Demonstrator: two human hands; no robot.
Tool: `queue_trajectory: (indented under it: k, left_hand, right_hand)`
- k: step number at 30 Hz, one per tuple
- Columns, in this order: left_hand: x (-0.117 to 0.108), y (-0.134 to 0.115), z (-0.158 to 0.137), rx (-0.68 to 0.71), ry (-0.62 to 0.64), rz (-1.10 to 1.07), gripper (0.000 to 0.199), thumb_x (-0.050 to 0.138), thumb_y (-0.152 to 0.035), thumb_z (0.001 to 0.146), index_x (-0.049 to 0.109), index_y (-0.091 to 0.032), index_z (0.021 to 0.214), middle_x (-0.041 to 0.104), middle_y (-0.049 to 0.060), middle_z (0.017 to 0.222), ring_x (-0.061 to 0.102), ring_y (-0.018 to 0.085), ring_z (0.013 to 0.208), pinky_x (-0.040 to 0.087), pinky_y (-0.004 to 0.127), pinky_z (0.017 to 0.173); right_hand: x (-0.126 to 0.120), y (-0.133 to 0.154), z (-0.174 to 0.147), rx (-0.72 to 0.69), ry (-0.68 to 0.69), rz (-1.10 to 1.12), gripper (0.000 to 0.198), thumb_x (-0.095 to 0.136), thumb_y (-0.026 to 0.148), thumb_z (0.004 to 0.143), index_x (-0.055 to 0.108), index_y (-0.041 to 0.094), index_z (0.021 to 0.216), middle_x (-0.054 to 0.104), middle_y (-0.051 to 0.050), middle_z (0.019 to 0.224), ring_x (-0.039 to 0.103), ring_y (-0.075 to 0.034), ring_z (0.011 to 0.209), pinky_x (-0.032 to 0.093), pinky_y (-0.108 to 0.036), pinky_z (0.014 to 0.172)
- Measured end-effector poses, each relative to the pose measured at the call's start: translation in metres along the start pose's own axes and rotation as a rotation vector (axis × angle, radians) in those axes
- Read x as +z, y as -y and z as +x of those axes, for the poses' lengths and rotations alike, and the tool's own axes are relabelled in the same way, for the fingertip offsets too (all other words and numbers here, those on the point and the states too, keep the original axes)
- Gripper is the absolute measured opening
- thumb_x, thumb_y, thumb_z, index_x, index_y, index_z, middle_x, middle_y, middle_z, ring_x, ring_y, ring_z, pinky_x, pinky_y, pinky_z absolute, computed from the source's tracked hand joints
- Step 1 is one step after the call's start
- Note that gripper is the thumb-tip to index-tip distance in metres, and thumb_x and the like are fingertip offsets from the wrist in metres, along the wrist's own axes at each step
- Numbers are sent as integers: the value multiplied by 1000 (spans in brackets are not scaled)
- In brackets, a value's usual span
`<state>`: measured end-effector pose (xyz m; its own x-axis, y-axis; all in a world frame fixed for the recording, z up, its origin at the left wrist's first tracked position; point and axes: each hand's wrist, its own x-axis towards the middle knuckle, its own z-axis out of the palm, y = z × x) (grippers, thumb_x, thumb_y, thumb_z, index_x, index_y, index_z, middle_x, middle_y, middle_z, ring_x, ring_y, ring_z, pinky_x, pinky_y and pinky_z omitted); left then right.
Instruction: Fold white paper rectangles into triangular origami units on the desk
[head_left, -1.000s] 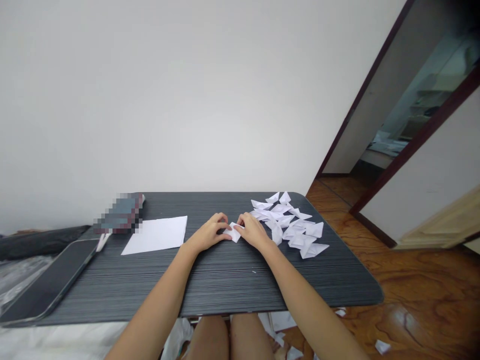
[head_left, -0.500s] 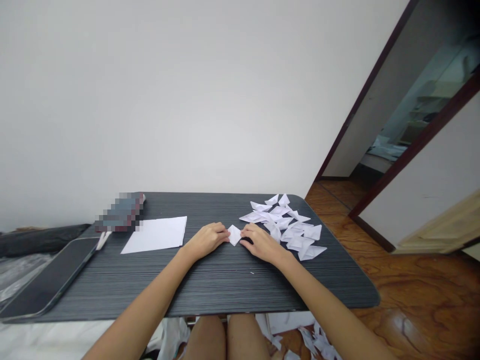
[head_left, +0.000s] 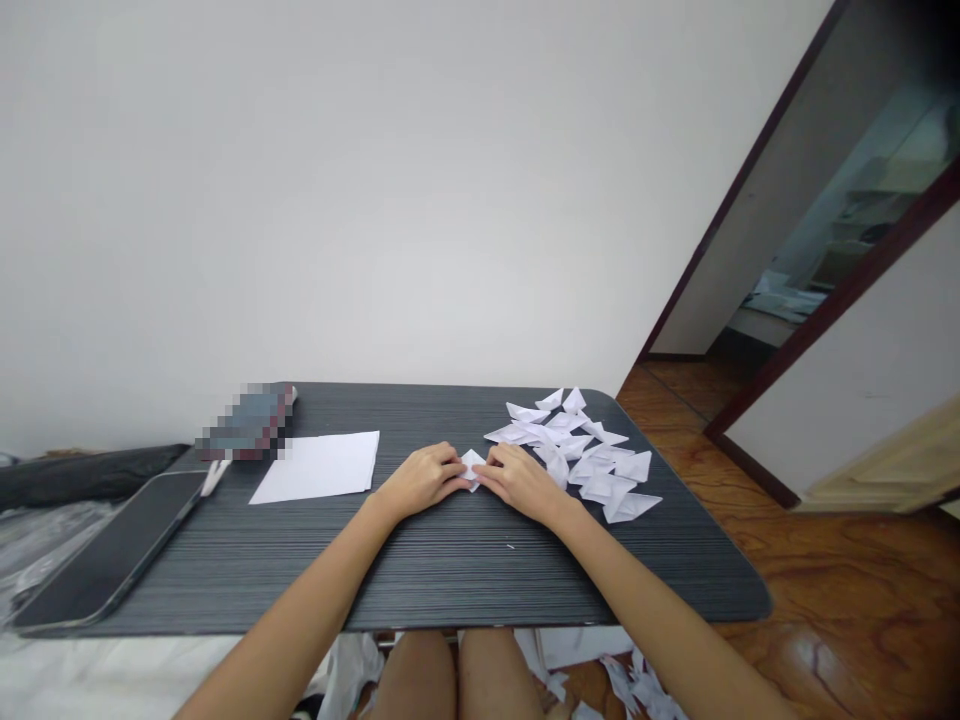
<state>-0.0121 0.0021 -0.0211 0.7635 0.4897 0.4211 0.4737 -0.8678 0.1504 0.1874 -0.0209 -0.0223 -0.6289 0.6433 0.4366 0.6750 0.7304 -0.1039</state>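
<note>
A small white folded paper (head_left: 472, 462), diamond-shaped, lies on the dark table (head_left: 450, 570) between my hands. My left hand (head_left: 424, 477) grips its left side, with the fingertips closed over the edge. From the other side, my right hand (head_left: 516, 477) pinches the paper, thumb and fingers pressed near its middle. Parts of the paper are hidden under the fingers. Just beyond my right hand, a heap of folded paper boats (head_left: 600, 462) spreads over the table's right side.
A stack of white paper sheets (head_left: 319, 467) lies to the left. Behind it is a blurred-out dark object (head_left: 247, 420), with a long black-topped item (head_left: 112, 550) at the left edge. A tiny paper scrap (head_left: 510, 546) lies in front. Paper pieces (head_left: 637, 685) litter the floor.
My fingers have moved inward over the folded paper, covering more of its lower part. The view has shifted slightly; the boats and the sheets stay in place.
</note>
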Motion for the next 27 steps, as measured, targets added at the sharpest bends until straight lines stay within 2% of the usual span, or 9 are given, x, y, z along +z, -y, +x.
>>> queue_trajectory:
  k: [5,9,12,15,18,22,27]
  left_hand:
    - [7,4,-2,-74,-49,-87,29,36,-28,84,62,-16,90,57,8,80,51,15,77,42,27,70]
    - [10,11,-4,-136,-85,-221,24,41,-25,83,62,-17,90,59,7,79,52,15,77,42,27,71]
    - [9,13,-2,-190,-95,-285,20,46,-27,80,63,-16,82,60,6,80,52,15,78,42,27,71]
    - [8,12,-1,-231,-105,-258,19,48,-26,78,63,-16,73,58,6,78,50,15,77,41,28,71]
    - [9,11,-1,-278,-110,-229,19,47,-23,79,63,-15,72,57,5,76,49,16,75,40,29,71]
    - [13,10,-1,-376,-130,-207,17,48,-23,77,63,-16,72,56,4,70,47,16,70,38,29,68]
    - [15,10,0,-503,-111,-161,13,51,-22,74,59,-15,65,54,3,65,46,16,67,37,28,65]
  right_hand:
    - [6,2,1,63,-48,27,21,40,21,84,60,18,85,54,-7,81,48,-18,84,32,-35,78]
    - [12,-3,2,183,-100,278,14,46,20,80,60,18,80,57,-4,82,50,-16,83,34,-31,76]
    - [16,-7,2,273,-126,429,9,51,19,76,58,16,71,56,-3,78,51,-14,76,37,-28,71]
    - [18,-9,3,348,-135,465,7,53,17,74,57,16,67,54,-2,73,50,-13,68,38,-25,65]
    - [20,-10,5,395,-130,426,8,51,16,74,57,15,67,54,-2,69,49,-13,65,37,-24,63]
    - [18,-11,13,430,-68,342,14,49,17,74,58,15,64,54,-2,64,47,-12,61,35,-24,60]
    - [10,-14,27,458,182,274,17,47,15,72,59,12,61,55,-3,58,46,-10,54,31,-21,54]
